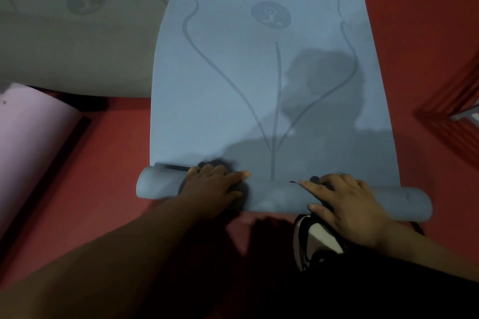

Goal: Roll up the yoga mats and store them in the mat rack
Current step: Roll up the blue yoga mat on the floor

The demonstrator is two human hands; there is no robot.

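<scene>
— What's nearest to me?

— Your two forearms come in from the bottom edge, the left one mostly in shadow. Just under your right wrist sits a black-and-white shoe [311, 238]. Its toe is tucked beneath the roll and its heel is lost in the dark.

— And my hands?

— Both are palm-down on the roll [274, 198], the rolled near end of the blue mat [228, 90]. It lies across the lower middle of the frame on the red floor [103, 163]. Your left hand [211, 188] presses left of centre with one finger straight toward the right. Its other fingers bend over the far side, and their tips blur into shadow. Your right hand [347, 206] presses right of centre, fingers spread flat, wrapped round nothing.

— The rest of that mat?

— It runs flat up the middle to the top edge, where its far end is cut off. Your shadow covers its lower right part and dims the printed lines there.

— Around it?

— A pink mat [31, 137] sits at the left edge, cropped, its shape hard to read. A pale mat [77, 41] lies flat in the upper left, dim and also cropped. At the right edge only a corner of a red slatted frame [451, 101] shows, and you can't tell from here whether it's the rack.
</scene>
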